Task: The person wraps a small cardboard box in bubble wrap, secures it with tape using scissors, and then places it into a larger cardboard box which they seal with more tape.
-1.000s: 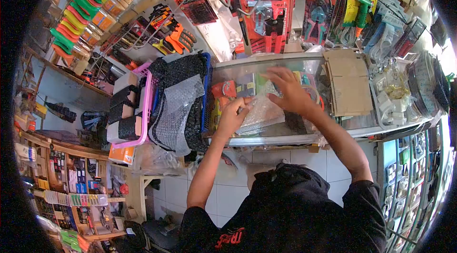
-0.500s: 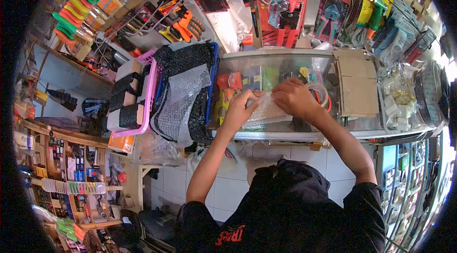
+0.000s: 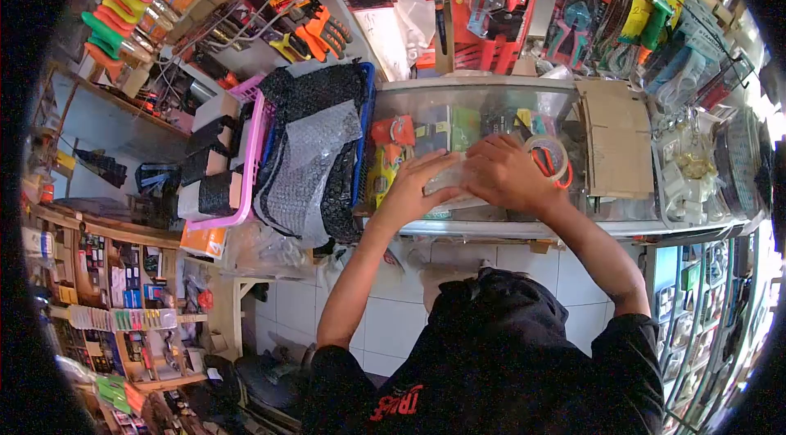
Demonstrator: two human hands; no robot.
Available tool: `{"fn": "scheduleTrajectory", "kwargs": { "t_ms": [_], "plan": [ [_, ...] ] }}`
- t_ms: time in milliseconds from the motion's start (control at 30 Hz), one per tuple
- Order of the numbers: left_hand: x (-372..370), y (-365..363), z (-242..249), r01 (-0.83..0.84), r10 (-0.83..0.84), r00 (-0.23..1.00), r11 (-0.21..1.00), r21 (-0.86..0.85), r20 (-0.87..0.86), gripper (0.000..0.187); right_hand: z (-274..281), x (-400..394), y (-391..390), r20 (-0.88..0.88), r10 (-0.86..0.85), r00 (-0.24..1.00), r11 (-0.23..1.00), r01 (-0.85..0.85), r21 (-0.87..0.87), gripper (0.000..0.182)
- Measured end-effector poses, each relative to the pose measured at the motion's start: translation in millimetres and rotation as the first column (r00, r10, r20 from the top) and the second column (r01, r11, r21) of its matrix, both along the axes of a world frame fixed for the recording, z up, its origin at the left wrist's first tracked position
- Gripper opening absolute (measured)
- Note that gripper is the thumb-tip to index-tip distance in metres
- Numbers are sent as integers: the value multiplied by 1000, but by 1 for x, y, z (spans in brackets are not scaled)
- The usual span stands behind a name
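Through the head camera I have both hands at mid-frame, above the glass counter [image 3: 573,210]. Clear wrap [image 3: 444,181] lies between them, just right of centre. Left hand [image 3: 412,192]: thumb and fingers spread wide, wrap showing in the gap. Right hand [image 3: 509,177]: knuckles up, fingers bent over the wrap's right end; I cannot tell whether they pinch it. Tape roll [image 3: 562,153] just beside the right hand, at its right in frame. Folded cardboard [image 3: 618,140] farther right. Left of centre, bubble wrap [image 3: 315,152] heaped beside a pink basket [image 3: 260,144].
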State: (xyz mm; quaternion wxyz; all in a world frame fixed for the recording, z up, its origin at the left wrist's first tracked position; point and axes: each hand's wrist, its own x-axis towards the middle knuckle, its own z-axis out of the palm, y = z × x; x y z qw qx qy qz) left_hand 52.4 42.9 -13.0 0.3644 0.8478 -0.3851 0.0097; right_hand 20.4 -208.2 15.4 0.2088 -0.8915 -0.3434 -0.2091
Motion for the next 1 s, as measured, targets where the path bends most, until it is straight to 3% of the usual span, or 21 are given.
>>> {"fn": "scheduleTrajectory", "kwargs": {
  "t_ms": [133,433,533,1000],
  "plan": [
    [-3,0,6,-9,9,1000,1000,-19,-18,66,-4,3,10,25,42,999,999,-42,23,23],
    [0,-2,5,21,-21,999,1000,-15,25,63,-12,5,15,109,-60,992,997,64,-31,13],
    [3,-2,1,50,-50,997,999,-6,54,57,-13,0,18,76,-106,991,994,105,23,10],
    [-4,-4,6,-8,-6,995,990,143,96,46,-34,-18,42,125,-277,953,960,279,3,21]
  ]
}}
